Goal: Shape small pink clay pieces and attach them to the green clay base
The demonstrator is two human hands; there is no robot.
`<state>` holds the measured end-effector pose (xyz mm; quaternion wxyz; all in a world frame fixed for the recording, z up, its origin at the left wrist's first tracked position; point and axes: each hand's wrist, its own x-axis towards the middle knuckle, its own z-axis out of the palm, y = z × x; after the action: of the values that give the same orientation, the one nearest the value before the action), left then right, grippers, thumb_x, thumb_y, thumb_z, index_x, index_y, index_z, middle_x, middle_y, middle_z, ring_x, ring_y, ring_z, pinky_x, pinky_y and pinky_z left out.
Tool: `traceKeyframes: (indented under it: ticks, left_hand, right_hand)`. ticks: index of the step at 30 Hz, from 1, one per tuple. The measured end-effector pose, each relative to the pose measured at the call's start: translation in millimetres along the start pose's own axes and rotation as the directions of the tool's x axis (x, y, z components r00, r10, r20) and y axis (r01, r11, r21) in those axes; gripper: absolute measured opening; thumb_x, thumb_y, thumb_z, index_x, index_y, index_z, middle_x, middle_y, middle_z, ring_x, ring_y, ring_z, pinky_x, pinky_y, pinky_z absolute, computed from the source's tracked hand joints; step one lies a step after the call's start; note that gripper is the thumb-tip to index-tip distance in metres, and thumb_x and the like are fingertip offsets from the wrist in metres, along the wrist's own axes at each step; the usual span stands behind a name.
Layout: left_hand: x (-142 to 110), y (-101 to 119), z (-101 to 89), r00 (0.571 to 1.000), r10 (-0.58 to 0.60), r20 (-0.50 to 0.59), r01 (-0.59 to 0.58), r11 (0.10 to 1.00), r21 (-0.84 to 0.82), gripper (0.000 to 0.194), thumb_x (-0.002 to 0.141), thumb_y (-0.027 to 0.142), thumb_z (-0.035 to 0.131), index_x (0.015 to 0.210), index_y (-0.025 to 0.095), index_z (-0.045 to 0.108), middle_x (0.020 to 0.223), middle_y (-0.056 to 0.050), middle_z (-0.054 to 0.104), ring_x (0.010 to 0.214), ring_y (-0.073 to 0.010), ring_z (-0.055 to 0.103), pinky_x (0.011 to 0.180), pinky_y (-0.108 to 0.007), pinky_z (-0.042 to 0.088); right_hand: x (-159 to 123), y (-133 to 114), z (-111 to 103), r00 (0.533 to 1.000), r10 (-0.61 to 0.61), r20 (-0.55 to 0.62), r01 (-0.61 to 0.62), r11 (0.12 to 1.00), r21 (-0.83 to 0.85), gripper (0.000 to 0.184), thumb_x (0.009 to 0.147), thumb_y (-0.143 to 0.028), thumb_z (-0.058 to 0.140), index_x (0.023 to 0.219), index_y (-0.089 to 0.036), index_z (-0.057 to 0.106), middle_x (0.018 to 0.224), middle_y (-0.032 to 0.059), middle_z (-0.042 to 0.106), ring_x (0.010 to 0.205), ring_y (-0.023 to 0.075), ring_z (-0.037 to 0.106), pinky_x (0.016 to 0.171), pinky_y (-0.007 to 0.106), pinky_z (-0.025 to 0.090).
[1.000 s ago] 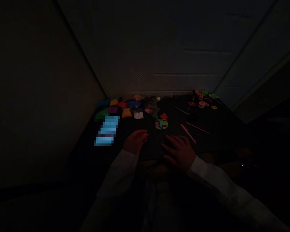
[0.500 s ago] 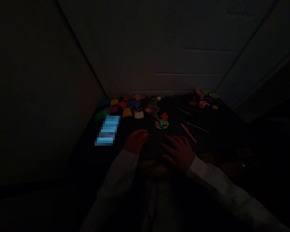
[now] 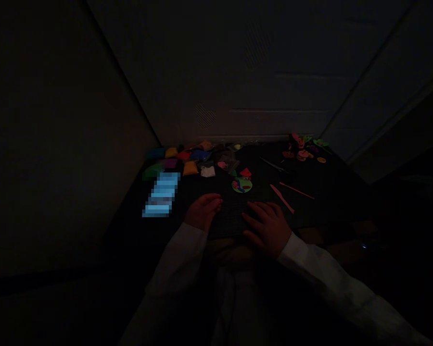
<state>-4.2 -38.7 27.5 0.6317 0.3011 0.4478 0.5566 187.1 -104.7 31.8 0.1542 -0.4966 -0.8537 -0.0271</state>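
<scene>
My left hand [image 3: 203, 211] rests on its side on the dark table, fingers loosely curved forward and nothing visible in them. Flat on the table near its front edge lies my right hand [image 3: 269, 228], open with its fingers apart and empty. Just beyond the space between both hands is a small round green clay piece [image 3: 242, 185] with a red-roofed little house and blue and pink details. A pink plastic clay knife [image 3: 282, 198] lies beyond my right hand, beside a thin pink stick tool [image 3: 296, 190].
A lit, blurred-out phone [image 3: 161, 194] lies left of my left hand. Packets of coloured clay [image 3: 190, 168] crowd the back left. Scissors [image 3: 276, 166] lie behind the pink tools, and small clay figures [image 3: 302, 154] stand at the back right. A panelled surface [image 3: 274, 91] rises behind the table.
The picture is slightly dimmer on the panelled surface behind. Both hands and the things on the table stay in place.
</scene>
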Motion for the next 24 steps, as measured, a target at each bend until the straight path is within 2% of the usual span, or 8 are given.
traceKeyframes:
  ticks: [7, 13, 19, 24]
  left_hand:
    - [0.4, -0.7, -0.6, 1.0, 0.008, -0.001, -0.008, 1.0, -0.009, 0.023, 0.047, 0.019, 0.071, 0.067, 0.014, 0.06, 0.061, -0.002, 0.06, 0.056, -0.0079, 0.052, 0.053, -0.02, 0.04]
    - [-0.4, 0.2, 0.2, 1.0, 0.0, 0.004, 0.0, 1.0, -0.019, 0.023, 0.046, 0.017, 0.07, 0.066, 0.013, 0.06, 0.059, -0.001, 0.06, 0.055, -0.0077, 0.052, 0.052, -0.02, 0.039]
    - [-0.1, -0.6, -0.5, 1.0, -0.003, 0.003, 0.003, 1.0, -0.022, 0.021, 0.048, 0.018, 0.069, 0.067, 0.014, 0.061, 0.06, -0.001, 0.06, 0.056, -0.0073, 0.052, 0.053, -0.019, 0.039]
    - [1.6, -2.5, -2.1, 1.0, 0.008, 0.011, -0.008, 1.0, -0.011, 0.022, 0.049, 0.018, 0.069, 0.068, 0.013, 0.061, 0.061, -0.002, 0.06, 0.054, -0.0071, 0.051, 0.053, -0.02, 0.039]
  right_hand:
    - [-1.3, -3.1, -1.4, 1.0, -0.028, -0.01, 0.028, 1.0, 0.006, 0.039, 0.08, -0.046, 0.037, 0.113, -0.029, 0.048, 0.128, 0.006, 0.035, 0.115, 0.0244, 0.029, 0.092, 0.047, 0.018]
    - [0.9, -0.5, -0.8, 1.0, 0.014, -0.005, -0.014, 1.0, -0.007, 0.041, 0.08, -0.046, 0.035, 0.114, -0.026, 0.048, 0.127, 0.0067, 0.036, 0.115, 0.0244, 0.03, 0.092, 0.047, 0.018]
    - [-1.6, -1.8, -2.9, 1.0, -0.025, -0.014, 0.025, 1.0, -0.001, 0.037, 0.079, -0.045, 0.038, 0.112, -0.029, 0.049, 0.128, 0.0062, 0.036, 0.114, 0.0248, 0.031, 0.092, 0.047, 0.019]
    - [1.7, -4.1, -1.7, 1.0, -0.009, -0.02, 0.01, 1.0, 0.018, 0.038, 0.08, -0.045, 0.038, 0.112, -0.028, 0.049, 0.127, 0.0065, 0.036, 0.114, 0.0243, 0.031, 0.092, 0.047, 0.019]
